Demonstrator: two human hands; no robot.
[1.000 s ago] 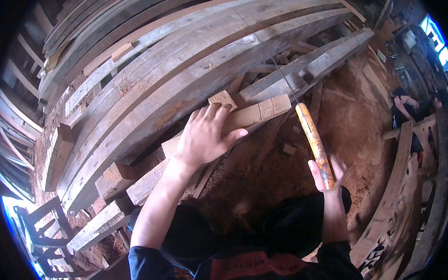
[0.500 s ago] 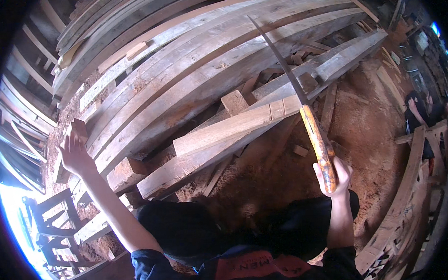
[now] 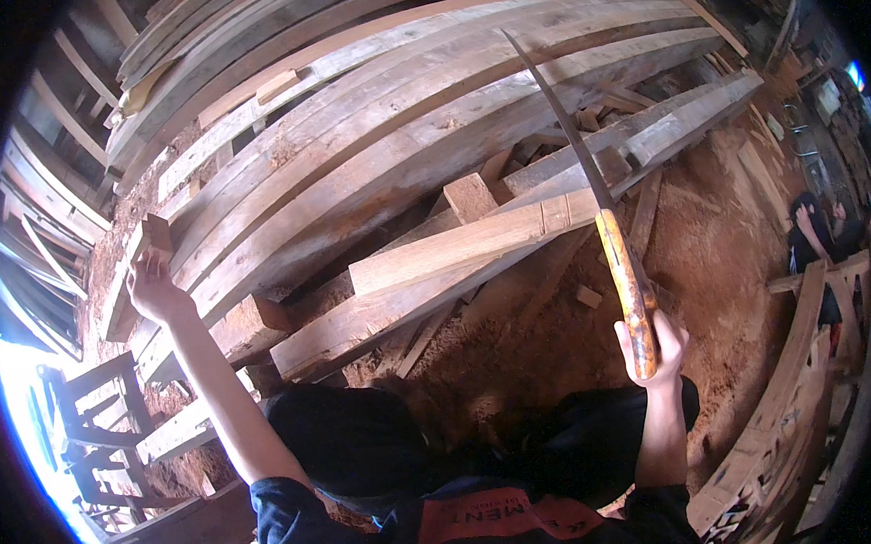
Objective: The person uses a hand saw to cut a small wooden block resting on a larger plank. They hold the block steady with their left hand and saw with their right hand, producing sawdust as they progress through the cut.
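My right hand (image 3: 657, 346) is wrapped around the mottled yellow-orange handle of a handsaw (image 3: 625, 280). Its long, narrow dark blade points up and away, passing over the end of a pale cut timber (image 3: 473, 244) with thin score lines across it. At the far left, my left hand (image 3: 158, 289) reaches out with bent fingers against the end of a squared wooden piece (image 3: 150, 234). How firmly it grips that piece is hard to see. Below the pale timber lies a longer grey beam (image 3: 351, 334), and a short wood block (image 3: 469, 198) sits just behind.
Long weathered beams (image 3: 355, 169) are stacked across the far side. Reddish sawdust-covered ground (image 3: 713, 253) lies to the right, with loose offcuts. A wooden frame (image 3: 105, 418) stands at lower left, more timber (image 3: 776, 404) at lower right. Another person (image 3: 810, 230) is at the far right.
My left hand has shifted slightly, and its outstretched fingers have bent in at the wooden piece's end. The saw stays in my right hand; the view has shifted a little.
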